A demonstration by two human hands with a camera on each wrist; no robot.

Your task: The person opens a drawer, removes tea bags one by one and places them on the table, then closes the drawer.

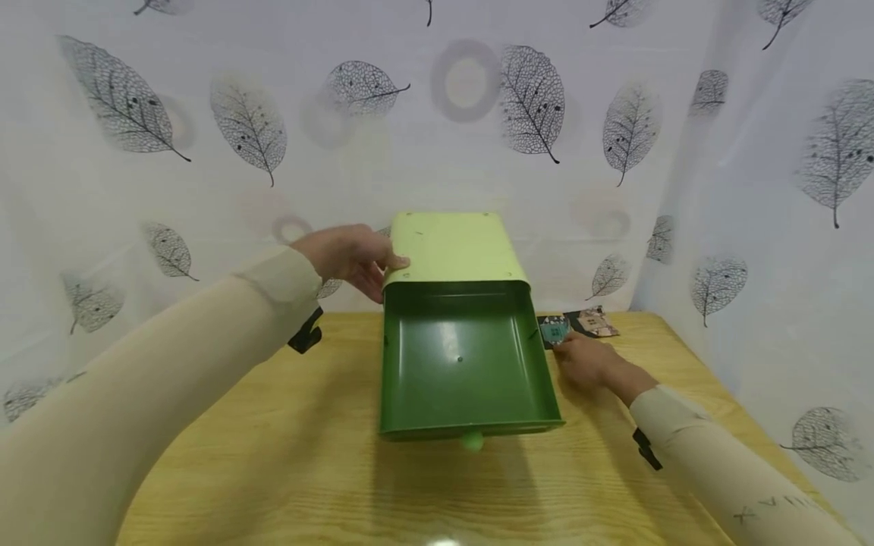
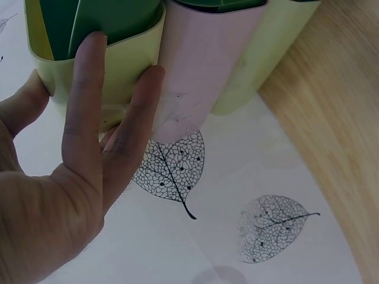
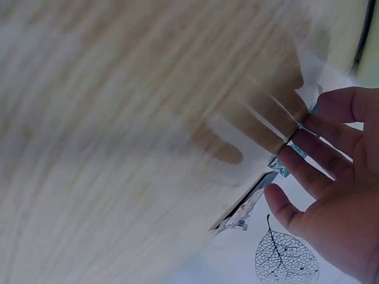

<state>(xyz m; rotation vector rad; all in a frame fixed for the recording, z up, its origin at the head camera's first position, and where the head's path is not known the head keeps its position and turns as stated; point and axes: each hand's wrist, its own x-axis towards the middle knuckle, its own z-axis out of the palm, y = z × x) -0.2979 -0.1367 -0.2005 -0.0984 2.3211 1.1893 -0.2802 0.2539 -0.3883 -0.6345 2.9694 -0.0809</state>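
Box (image 1: 451, 246) in yellow-green stands mid-frame in my head view, its dark green drawer (image 1: 471, 379) pulled out towards me, with a round knob (image 1: 473, 440) on the front edge; I can't tell whether either touches the worktop (image 1: 287, 455) below. I have the left hand (image 1: 355, 258) gripping the upper left side, thumb over the yellow-green face and fingers curled beneath. On my left wrist feed, fingers brace the wall of a yellow-green cup (image 2: 123, 68), beside a pink cup (image 2: 204, 59) and another yellow-green one. Just right of the drawer, I have the right hand (image 1: 589, 360) at a teal-and-black packet (image 1: 554, 331), fingers nearly straight and slightly spread, the tips at its edge. A brownish packet (image 1: 594, 321) lies just beside that one, further right, near the back of the worktop. Behind everything I see a pale curtain (image 1: 423, 167) printed with dark leaf skeletons
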